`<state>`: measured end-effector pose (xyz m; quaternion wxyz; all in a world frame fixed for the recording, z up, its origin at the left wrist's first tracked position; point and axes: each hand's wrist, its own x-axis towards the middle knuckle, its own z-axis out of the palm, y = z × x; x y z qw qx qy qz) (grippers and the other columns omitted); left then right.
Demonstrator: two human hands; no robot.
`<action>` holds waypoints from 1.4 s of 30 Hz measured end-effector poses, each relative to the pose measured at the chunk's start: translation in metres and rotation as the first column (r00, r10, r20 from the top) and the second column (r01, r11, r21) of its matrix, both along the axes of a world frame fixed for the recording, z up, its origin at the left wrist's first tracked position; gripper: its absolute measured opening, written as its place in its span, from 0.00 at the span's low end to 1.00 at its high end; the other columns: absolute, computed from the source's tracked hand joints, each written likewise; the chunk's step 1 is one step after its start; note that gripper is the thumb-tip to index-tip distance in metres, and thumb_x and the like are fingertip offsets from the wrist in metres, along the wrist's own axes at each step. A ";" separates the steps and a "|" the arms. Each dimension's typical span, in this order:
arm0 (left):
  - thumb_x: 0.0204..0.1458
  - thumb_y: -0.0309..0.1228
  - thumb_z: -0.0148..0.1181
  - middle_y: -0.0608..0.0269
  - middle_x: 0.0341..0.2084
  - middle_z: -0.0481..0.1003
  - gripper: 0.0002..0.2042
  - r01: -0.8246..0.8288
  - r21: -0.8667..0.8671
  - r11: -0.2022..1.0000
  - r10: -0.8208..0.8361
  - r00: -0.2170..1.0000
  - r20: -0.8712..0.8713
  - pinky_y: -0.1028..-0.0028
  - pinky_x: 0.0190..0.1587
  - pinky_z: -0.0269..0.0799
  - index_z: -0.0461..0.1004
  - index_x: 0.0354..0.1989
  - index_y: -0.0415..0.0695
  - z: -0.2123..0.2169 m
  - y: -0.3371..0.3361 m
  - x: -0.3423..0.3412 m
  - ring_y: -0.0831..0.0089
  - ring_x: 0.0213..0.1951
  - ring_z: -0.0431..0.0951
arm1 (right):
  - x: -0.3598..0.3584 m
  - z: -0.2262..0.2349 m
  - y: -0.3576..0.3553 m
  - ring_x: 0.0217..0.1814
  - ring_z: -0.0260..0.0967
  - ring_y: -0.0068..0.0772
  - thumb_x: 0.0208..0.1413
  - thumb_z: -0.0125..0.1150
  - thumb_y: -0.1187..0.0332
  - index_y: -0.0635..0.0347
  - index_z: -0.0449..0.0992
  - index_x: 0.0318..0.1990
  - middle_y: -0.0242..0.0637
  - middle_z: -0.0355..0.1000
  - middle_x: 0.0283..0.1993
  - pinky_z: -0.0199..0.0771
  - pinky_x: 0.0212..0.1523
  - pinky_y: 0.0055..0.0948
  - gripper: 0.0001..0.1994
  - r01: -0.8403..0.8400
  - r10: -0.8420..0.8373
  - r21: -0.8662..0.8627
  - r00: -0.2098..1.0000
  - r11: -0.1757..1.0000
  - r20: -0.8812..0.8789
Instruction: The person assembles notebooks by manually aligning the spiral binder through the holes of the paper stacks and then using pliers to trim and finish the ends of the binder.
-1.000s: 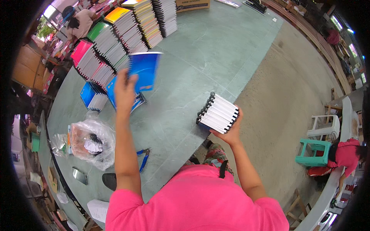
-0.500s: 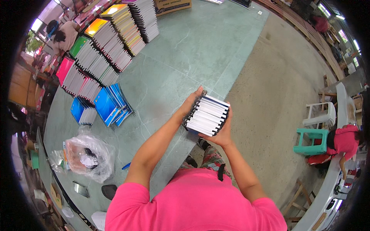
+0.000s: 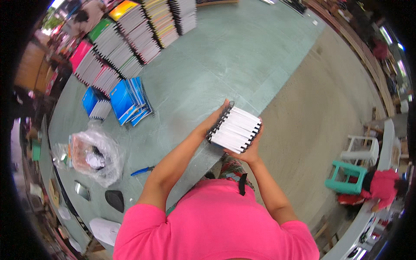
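Between my two hands is a stack of spiral notebooks (image 3: 237, 129), white page edges facing up and black coils along two opposite sides. My left hand (image 3: 216, 116) grips the stack's left side, its fingers mostly hidden behind it. On the right side, my right hand (image 3: 253, 152) wraps round the lower right corner. The stack is over the table's near right edge. To the left lie several blue notebooks (image 3: 125, 100) in a loose, fanned pile, with a smaller blue notebook stack (image 3: 96, 103) beside them.
Tall stacks of notebooks in pink (image 3: 89, 65), green (image 3: 110, 43) and yellow (image 3: 160, 19) stand at the far left of the green table (image 3: 199, 65). Nearer are a clear plastic bag (image 3: 97, 156), blue-handled pliers (image 3: 142, 170) and a dark pad (image 3: 114, 200). A green stool (image 3: 346, 177) stands at right, near a person.
The view has shifted, so the table and its stacks sit differently in the picture. Both hands still hold the notebook stack, its page edges now look more even.
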<state>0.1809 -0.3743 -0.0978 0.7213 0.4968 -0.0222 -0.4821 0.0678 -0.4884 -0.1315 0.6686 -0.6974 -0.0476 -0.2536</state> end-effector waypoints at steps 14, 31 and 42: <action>0.45 0.47 0.57 0.49 0.46 0.67 0.29 -0.387 0.550 0.740 -0.175 0.679 0.713 0.67 0.47 0.66 0.61 0.53 0.42 0.046 0.176 -0.062 0.61 0.46 0.70 | 0.115 0.013 0.027 0.52 0.61 0.44 0.55 0.40 0.50 0.57 0.54 0.60 0.44 0.63 0.52 0.58 0.54 0.45 0.29 -0.497 0.949 0.829 0.291 0.256 -0.118; 0.36 0.27 0.56 0.52 0.38 0.65 0.17 -0.779 0.627 0.011 -0.402 0.570 0.716 0.62 0.42 0.61 0.66 0.38 0.42 0.009 0.270 -0.230 0.56 0.41 0.65 | 0.066 0.038 0.199 0.47 0.63 0.51 0.55 0.39 0.49 0.55 0.47 0.63 0.51 0.63 0.50 0.59 0.48 0.54 0.31 0.092 0.908 0.923 -0.167 -0.373 0.383; 0.39 0.25 0.53 0.58 0.30 0.68 0.09 -0.809 0.582 0.080 -0.580 0.437 0.688 0.64 0.36 0.62 0.66 0.32 0.42 0.003 0.369 -0.133 0.60 0.35 0.69 | 0.050 0.054 0.221 0.47 0.63 0.49 0.54 0.41 0.46 0.52 0.47 0.63 0.49 0.63 0.50 0.59 0.48 0.51 0.33 -0.013 0.952 0.955 -0.086 -0.296 0.294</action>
